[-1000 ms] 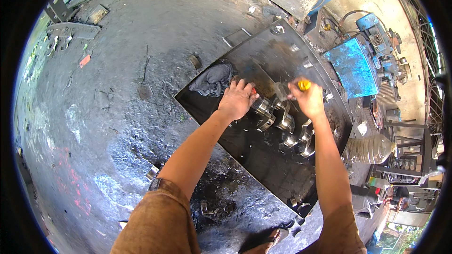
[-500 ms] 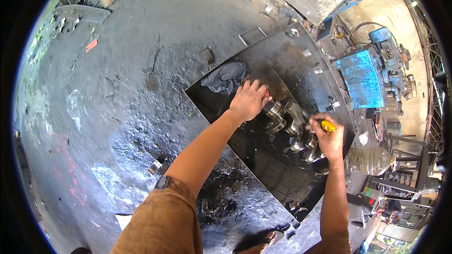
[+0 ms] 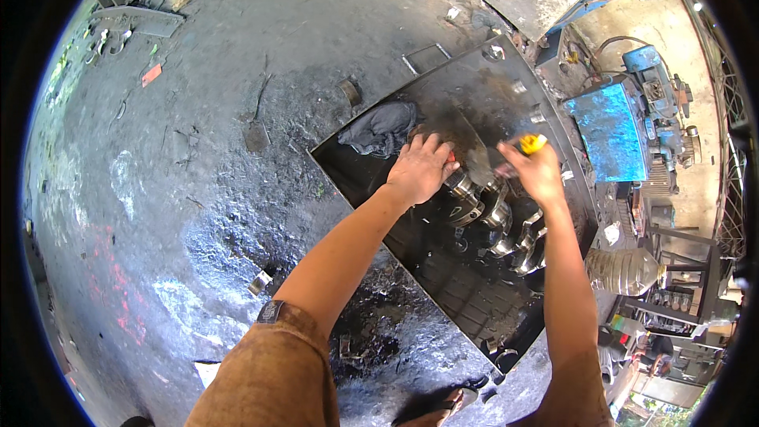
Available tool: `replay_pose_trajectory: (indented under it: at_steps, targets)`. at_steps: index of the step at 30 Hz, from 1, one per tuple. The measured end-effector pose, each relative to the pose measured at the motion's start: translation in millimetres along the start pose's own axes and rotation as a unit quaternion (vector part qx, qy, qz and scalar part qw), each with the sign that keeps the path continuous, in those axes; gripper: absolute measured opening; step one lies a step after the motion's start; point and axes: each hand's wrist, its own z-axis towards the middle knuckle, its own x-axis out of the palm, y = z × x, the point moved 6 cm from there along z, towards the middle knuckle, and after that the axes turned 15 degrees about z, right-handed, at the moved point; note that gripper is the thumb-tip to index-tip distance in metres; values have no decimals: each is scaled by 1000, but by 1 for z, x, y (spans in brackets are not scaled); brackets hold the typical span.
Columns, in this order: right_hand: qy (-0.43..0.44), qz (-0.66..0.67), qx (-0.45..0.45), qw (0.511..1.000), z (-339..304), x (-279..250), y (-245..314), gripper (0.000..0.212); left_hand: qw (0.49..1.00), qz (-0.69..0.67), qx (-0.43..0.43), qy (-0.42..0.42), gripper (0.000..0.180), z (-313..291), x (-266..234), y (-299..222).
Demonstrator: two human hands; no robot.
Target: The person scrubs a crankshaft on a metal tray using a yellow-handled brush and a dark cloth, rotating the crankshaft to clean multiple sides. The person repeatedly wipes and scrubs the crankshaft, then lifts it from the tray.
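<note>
A shiny metal crankshaft [image 3: 496, 217] lies in a large black oily metal tray [image 3: 466, 289]. My left hand [image 3: 421, 168] is closed over its far-left end, where a small red piece [image 3: 451, 156] shows by the fingertips. My right hand [image 3: 538, 174] is raised above the tray, beyond the crankshaft's middle, closed round a yellow-handled tool [image 3: 532, 142]. Motion blurs these fingers and the tool's working end, so its kind is unclear. A dark, crumpled cloth [image 3: 382, 130] lies in the tray's left corner, beside my left hand.
Curved metal pieces [image 3: 504, 356] sit at the tray's near corner. A large clear plastic bottle [image 3: 621, 271] lies right of the tray. Farther right stands a blue machine [image 3: 607, 130]. The tray rests on an oily floor [image 3: 229, 166]; a loose ring [image 3: 349, 93] lies left of it.
My right hand has moved away from me and slightly left with the yellow-handled tool, off the crankshaft's near part. My left hand stays at the same end.
</note>
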Motion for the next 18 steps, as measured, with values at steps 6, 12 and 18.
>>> replay_pose_trajectory:
  at_steps: [6,12,18]
  targets:
    - [19,-280,34,959,65,53,-22,30,1000,-22,15,6,47,5,0,1]
    - [-15,-128,21,991,29,6,7,19,996,-89,2,27,53,7,6,4]
    - [28,-80,-21,996,-8,29,47,17,952,-273,-116,-74,92,9,18,31]
